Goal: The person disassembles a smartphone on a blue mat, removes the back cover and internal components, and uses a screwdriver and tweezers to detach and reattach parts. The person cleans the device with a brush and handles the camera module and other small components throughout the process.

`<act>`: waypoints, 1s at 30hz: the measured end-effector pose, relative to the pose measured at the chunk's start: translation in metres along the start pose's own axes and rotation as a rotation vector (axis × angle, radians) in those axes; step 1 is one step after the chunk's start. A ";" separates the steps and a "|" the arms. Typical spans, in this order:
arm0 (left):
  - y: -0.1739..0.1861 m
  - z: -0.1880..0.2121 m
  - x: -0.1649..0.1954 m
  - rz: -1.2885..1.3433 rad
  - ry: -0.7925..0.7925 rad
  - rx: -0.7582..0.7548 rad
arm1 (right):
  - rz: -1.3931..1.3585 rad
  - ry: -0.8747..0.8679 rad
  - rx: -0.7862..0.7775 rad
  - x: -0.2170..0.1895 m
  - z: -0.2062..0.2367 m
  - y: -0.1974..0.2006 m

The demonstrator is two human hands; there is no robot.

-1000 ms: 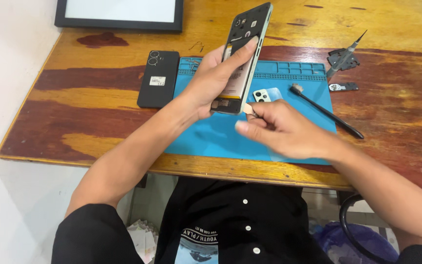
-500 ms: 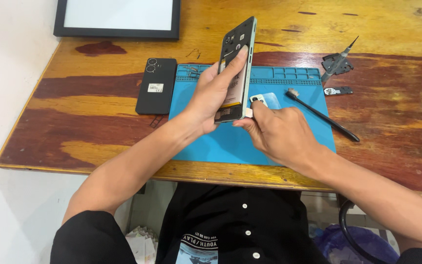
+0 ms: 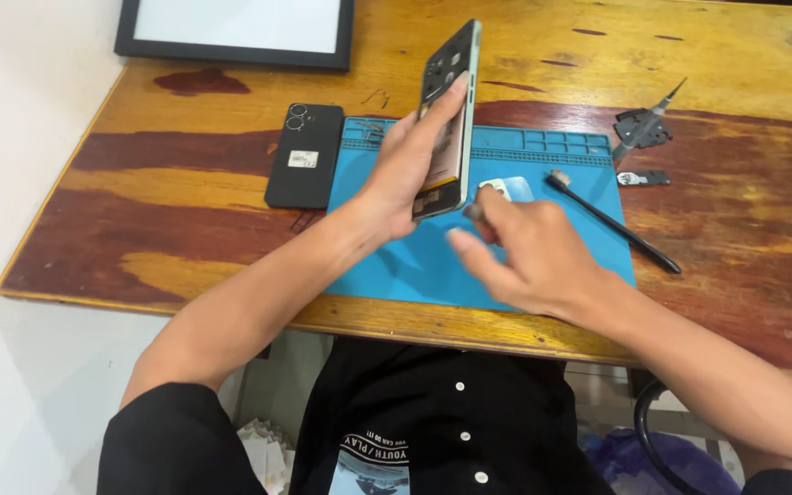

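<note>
My left hand (image 3: 405, 170) grips an opened smartphone (image 3: 449, 101) with a pale green frame, held on edge and tilted above the blue work mat (image 3: 414, 266). Its open back with dark inner parts faces left. My right hand (image 3: 529, 257) hovers over the mat just right of the phone's lower end, fingers loosely spread and slightly blurred, holding nothing I can make out. A small pale blue camera cover piece (image 3: 506, 189) lies on the mat just beyond its fingertips.
A black phone back cover (image 3: 304, 156) lies left of the mat. A black brush tool (image 3: 611, 223) lies at the mat's right edge. Small dark metal parts (image 3: 639, 128) and tweezers (image 3: 662, 103) sit at the right. A black-framed board (image 3: 236, 27) is at the back.
The left hand has turned the phone more edge-on. My right hand drew back from the phone's lower edge and opened its fingers over the mat.
</note>
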State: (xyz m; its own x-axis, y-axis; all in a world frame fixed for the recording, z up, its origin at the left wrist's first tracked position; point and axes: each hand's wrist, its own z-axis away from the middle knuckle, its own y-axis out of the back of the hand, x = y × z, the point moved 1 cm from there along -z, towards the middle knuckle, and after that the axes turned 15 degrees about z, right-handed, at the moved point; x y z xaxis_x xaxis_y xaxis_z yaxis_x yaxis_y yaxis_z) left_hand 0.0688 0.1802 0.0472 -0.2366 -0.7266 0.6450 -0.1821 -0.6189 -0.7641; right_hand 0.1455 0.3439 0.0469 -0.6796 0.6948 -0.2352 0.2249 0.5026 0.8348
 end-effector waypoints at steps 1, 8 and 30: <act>0.001 -0.002 0.001 -0.010 0.003 -0.026 | -0.083 -0.075 -0.068 0.001 0.000 0.004; 0.006 -0.007 -0.004 -0.131 -0.044 -0.064 | -0.314 -0.188 -0.211 0.000 -0.005 0.020; 0.003 -0.010 -0.011 -0.219 -0.154 -0.090 | -0.334 -0.238 -0.231 0.005 0.001 0.025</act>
State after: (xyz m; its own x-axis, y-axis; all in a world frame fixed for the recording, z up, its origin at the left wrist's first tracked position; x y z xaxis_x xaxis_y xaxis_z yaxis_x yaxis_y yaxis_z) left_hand 0.0610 0.1897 0.0377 -0.0356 -0.6197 0.7841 -0.2989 -0.7420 -0.6000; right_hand 0.1480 0.3603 0.0657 -0.5034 0.6267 -0.5948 -0.1588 0.6096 0.7766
